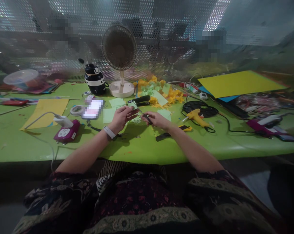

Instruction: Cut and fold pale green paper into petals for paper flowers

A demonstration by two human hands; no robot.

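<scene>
in the head view, the left hand (122, 117) pinches a small green paper (134, 105) between thumb and fingers, above the middle of the bench (142, 154). the right hand (158, 119) is curled round scissors (147, 118), their blades pointing at the paper; whether they touch it i cannot tell. the cutter (166, 135) lies under the right forearm, towards the near edge, with the glue gun (197, 118) just beyond. along the back edge stand the bottle (95, 83) and the fan (119, 48), orange scraps (177, 95) beside it. a yellow sheet (241, 84) covers part of the far right corner; a purple socket (66, 132) sits near the left end.
</scene>
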